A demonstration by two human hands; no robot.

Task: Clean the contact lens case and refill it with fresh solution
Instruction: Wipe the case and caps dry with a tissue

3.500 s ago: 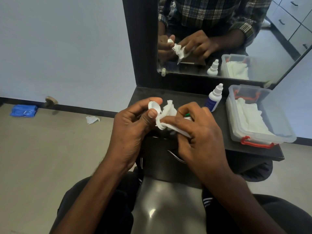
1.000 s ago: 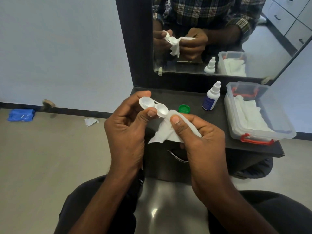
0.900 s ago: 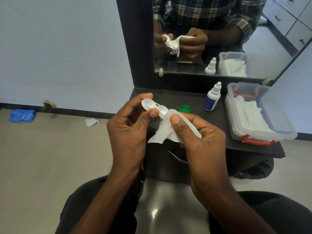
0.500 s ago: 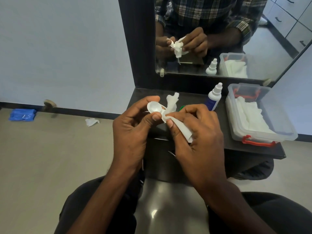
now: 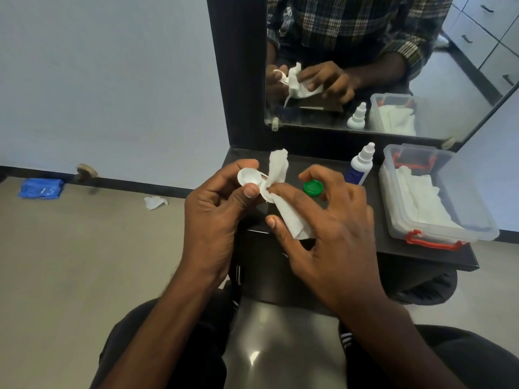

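Note:
My left hand (image 5: 216,214) grips the white contact lens case (image 5: 248,176) at its left well, thumb below and fingers behind. The left well is open and faces up. My right hand (image 5: 331,237) pinches a white tissue (image 5: 292,220) between thumb and forefinger, and the forefinger presses it into the case's right well, which it hides. The other fingers are spread. A flap of tissue sticks up above the case. A green cap (image 5: 313,188) lies on the black table (image 5: 407,248). The solution bottle (image 5: 361,164) stands behind it, capped.
A clear plastic box (image 5: 483,234) with red clips holds folded white tissues at the table's right. A mirror (image 5: 463,88) stands behind the table. On the floor to the left lie a crumpled tissue (image 5: 156,202) and a blue packet (image 5: 40,188).
My right hand has turned the tissue inside the right well and spread its other fingers, which uncovers the green cap. My left hand keeps its hold on the case.

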